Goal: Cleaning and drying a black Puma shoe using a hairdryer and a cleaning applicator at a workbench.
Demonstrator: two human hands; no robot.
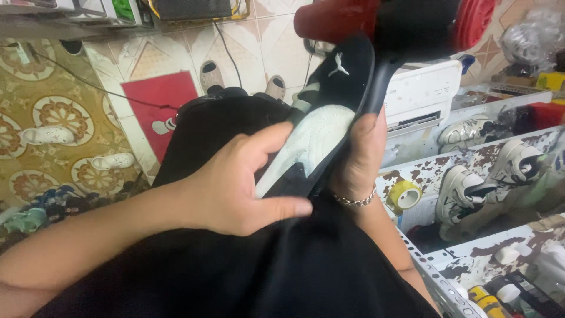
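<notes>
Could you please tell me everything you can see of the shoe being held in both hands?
The shoe is black, suede-like, with a pale stitched side panel and a small white emblem near its upper end. It is tilted, upper end toward the top right, over the lap. The left hand grips its lower end, thumb on the pale panel; the right hand cups its far side. Its upper end nears a red and black tool.

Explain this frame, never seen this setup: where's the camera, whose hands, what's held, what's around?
One view only: a camera on the person's head, looking down at their own lap. There is no machine. Both bare hands grip a black-and-white sneaker: the left hand grips its side, the right hand, with a bracelet at the wrist, wraps round from behind. At right, metal shelves hold white sneakers and a yellow tape roll. At left, white sandals lie on a patterned mat.
</notes>
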